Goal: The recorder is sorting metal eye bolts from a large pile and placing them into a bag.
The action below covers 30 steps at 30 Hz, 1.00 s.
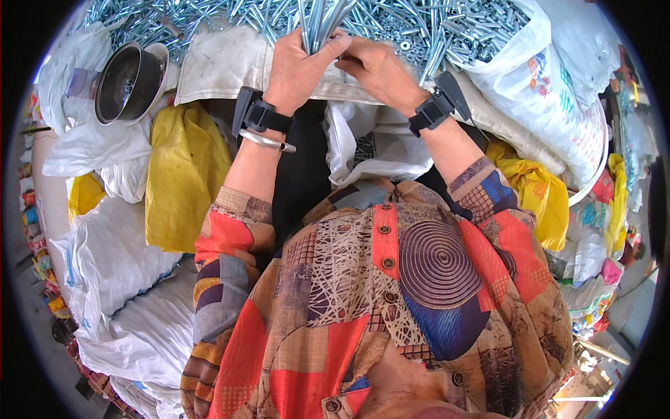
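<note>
My left hand (296, 73) is closed around a bundle of long metal bolts (321, 24), which point up and away from me at the top edge. Close against it, my right hand (380, 73) has its fingers curled into a pinch by the left thumb. What sits in that pinch, if anything, is too small to make out. Beyond both hands spreads a heap of loose silvery metal bolts and sleeves (460, 31). Under my wrists lies a pale cloth (223, 63) along the near edge of the heap.
A dark round pan (125, 87) stands at the far left. White woven sacks (132, 272) and a yellow bag (181, 178) lie on my left. On my right are a large white printed sack (544, 91) and another yellow bag (537, 192). An open white bag (398, 150) sits between my forearms.
</note>
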Motion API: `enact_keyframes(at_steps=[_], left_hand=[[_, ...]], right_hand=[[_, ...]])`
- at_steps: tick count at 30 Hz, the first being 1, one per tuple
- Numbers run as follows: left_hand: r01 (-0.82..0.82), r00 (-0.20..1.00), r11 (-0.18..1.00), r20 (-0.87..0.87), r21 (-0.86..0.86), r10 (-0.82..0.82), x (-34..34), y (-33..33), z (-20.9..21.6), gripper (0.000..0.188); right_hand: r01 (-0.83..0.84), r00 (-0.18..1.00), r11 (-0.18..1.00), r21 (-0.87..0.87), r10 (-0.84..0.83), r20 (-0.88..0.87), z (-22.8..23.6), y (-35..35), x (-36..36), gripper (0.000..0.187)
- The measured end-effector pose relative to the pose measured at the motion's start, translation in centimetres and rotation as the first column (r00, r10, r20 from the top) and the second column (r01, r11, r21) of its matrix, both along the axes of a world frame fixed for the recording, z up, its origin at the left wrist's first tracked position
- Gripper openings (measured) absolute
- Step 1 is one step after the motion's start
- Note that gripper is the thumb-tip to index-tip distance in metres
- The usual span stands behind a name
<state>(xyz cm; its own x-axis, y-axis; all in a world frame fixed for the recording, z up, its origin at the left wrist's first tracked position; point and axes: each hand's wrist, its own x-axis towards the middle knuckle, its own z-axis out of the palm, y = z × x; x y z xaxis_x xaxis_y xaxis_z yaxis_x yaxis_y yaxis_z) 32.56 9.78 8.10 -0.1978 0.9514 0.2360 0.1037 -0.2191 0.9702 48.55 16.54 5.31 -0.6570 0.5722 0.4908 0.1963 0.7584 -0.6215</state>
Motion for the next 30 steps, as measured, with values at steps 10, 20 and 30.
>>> enact_keyframes(at_steps=[10, 20, 30], left_hand=[[-0.111, 0.939, 0.987, -0.313, 0.115, 0.142, 0.6, 1.1, -0.4, 0.031], [-0.127, 0.907, 0.982, -0.385, 0.142, 0.173, 0.1, 1.2, -0.9, 0.033], [-0.126, 0.897, 0.983, -0.409, 0.134, 0.170, 0.6, 1.1, -1.0, 0.034]], right_hand=[[0.194, 0.962, 0.981, -0.012, -0.188, 0.199, -1.1, 0.6, -0.5, 0.030], [0.129, 0.982, 0.957, -0.260, -0.160, -0.101, -2.1, -0.9, 0.7, 0.041], [0.112, 0.944, 0.834, -0.541, -0.259, -0.204, -2.7, -0.2, 0.5, 0.049]])
